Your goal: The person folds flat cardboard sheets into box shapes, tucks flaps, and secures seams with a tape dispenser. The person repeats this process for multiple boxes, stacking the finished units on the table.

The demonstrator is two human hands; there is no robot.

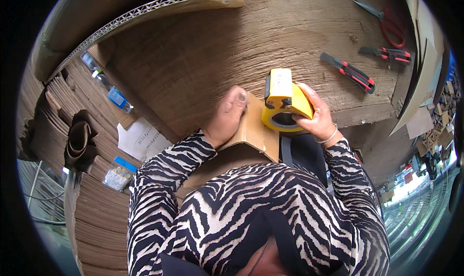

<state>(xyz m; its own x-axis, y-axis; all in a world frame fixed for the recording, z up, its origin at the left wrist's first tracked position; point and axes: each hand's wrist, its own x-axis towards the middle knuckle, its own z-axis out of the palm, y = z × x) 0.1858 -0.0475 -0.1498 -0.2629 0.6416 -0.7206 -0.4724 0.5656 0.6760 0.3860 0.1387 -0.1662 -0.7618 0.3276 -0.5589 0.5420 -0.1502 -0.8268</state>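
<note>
My right hand [316, 116] is closed round a yellow tape dispenser [302, 102] with a roll of tape in it. The dispenser is over the right side of a folded piece of brown cardboard [254, 126], close to my body. On the cardboard's left side, my left hand [228, 114] grips its edge, thumb toward the top; the other fingers are partly hidden. A crease runs along the cardboard, and its two sides slope away from it.
On the wooden table [290, 29] lie two red-and-black utility knives [350, 74] [386, 54] and red-handled scissors [390, 27]. Stacked cardboard [101, 223], plastic bottles [116, 94], a white paper [140, 140] and a small plastic bag [118, 175] are at left. A large corrugated sheet [145, 15] stands at the far left.
</note>
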